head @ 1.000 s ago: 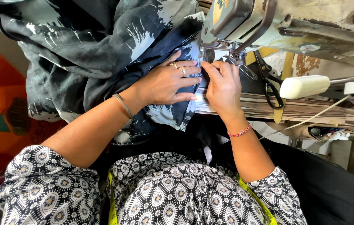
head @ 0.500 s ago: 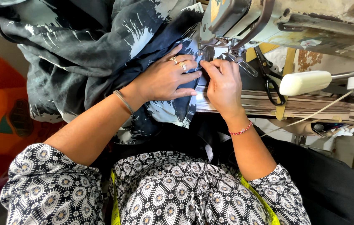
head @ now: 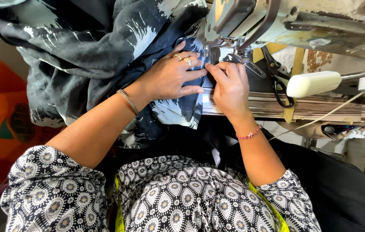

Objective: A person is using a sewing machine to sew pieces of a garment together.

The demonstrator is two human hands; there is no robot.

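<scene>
A large dark fabric (head: 87, 56) with white brush-like print is heaped over the left of the sewing table and runs under the sewing machine (head: 285, 21). My left hand (head: 169, 77), wearing rings and a thin bangle, lies flat on the fabric with fingers spread, pressing it down just left of the presser foot (head: 210, 53). My right hand (head: 229, 86), with a red bead bracelet at the wrist, has its fingers curled and pinches the fabric edge right in front of the needle area.
Black-handled scissors (head: 277, 81) lie on the wooden table edge (head: 320, 111) right of my right hand. A cream machine handle (head: 313, 83) and a thin cord stick out at right. An orange bag (head: 1, 120) sits at the left.
Both hands stay on the fabric at the needle; my left hand has slid slightly, its fingers spread flatter. The view has shifted a little.
</scene>
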